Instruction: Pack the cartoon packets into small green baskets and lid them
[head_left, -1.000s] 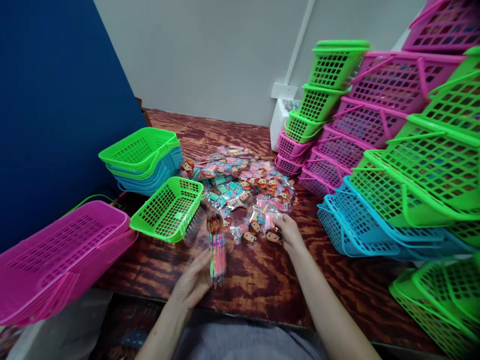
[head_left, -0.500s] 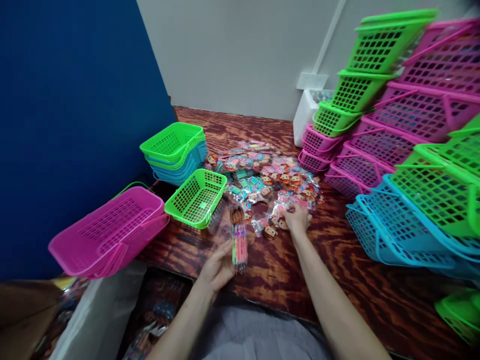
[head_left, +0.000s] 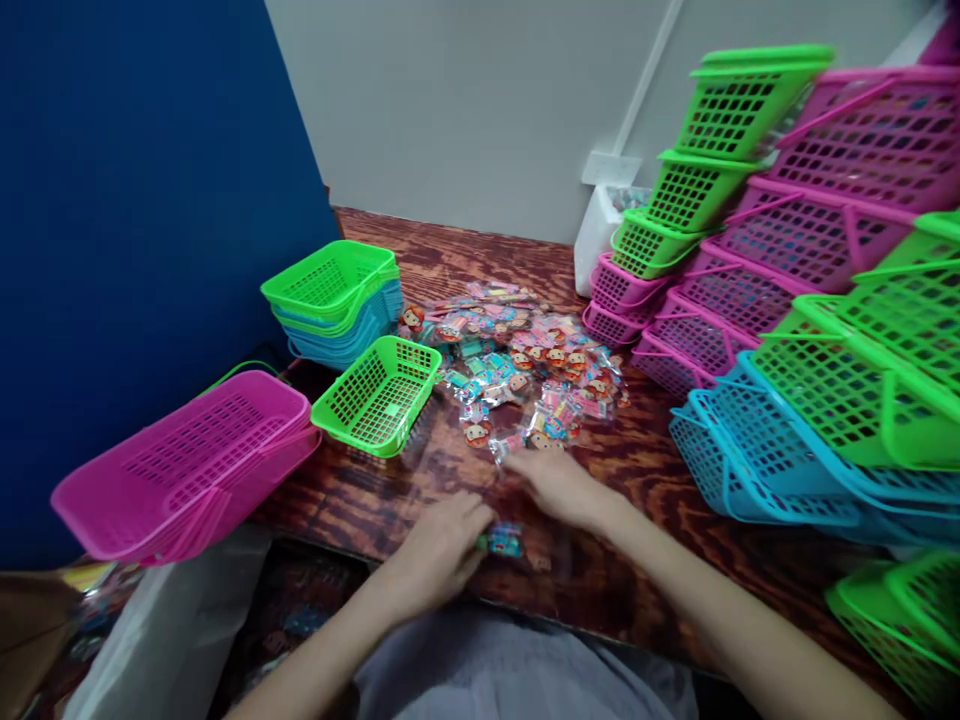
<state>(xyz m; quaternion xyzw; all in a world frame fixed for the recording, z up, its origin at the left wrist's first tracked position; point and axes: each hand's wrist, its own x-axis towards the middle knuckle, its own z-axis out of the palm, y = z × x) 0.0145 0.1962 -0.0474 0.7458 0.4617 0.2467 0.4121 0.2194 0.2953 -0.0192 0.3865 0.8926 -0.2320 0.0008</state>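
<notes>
My left hand (head_left: 448, 540) is closed at the front of the table, its fingers wrapped round a bundle of small clear-wrapped packets (head_left: 505, 540) whose blue and green ends stick out to the right. My right hand (head_left: 556, 484) is just beyond it, palm down, with its fingers bent at a pink packet (head_left: 507, 445) on the near edge of the pile. Its fingertips are partly hidden and blurred, so a grip cannot be made out. The pile of shiny packets (head_left: 555, 355), many with cartoon doll faces, spreads over the middle of the wooden table.
A green basket (head_left: 379, 395) stands left of the pile, before stacked green and blue baskets (head_left: 334, 285). Nested pink baskets (head_left: 187, 465) lie at the left edge. Tall stacks of pink baskets (head_left: 817, 230), green baskets (head_left: 832, 370) and blue baskets (head_left: 772, 450) rise on the right.
My left hand has turned over, tipping the upright bundle sideways to the right. My right hand has come from the pile's right side toward me and left.
</notes>
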